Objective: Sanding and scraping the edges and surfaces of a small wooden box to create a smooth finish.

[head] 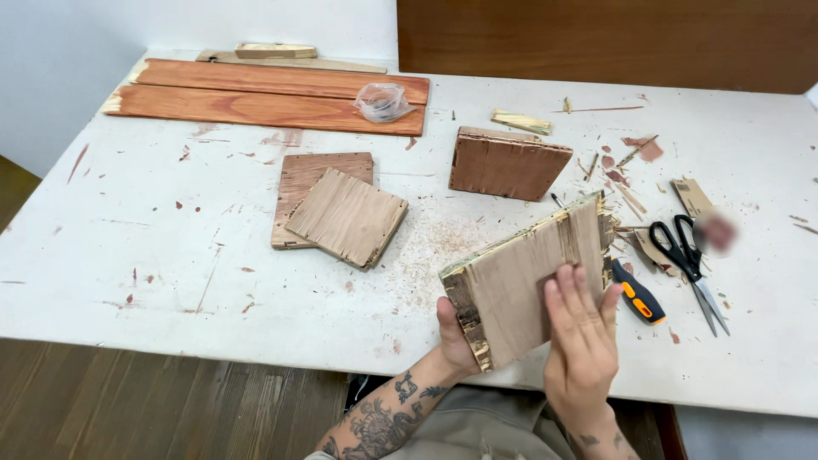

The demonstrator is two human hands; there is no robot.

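The left hand (456, 336) gripped the wooden panel (528, 277) from beneath at the near edge of the worktop (170, 247). The right hand (584, 332) lay on the panel's face, fingers (571, 294) pressed together, with scissors (688, 260) just right.

Pale brown wood on a white, red-stained table.
Your plywood square (520, 285) shows tan grain; planks (264, 95) glow reddish-orange; scissors (686, 255) black; knife handle (637, 296) orange-and-black; your left forearm (383, 417) is tattooed.
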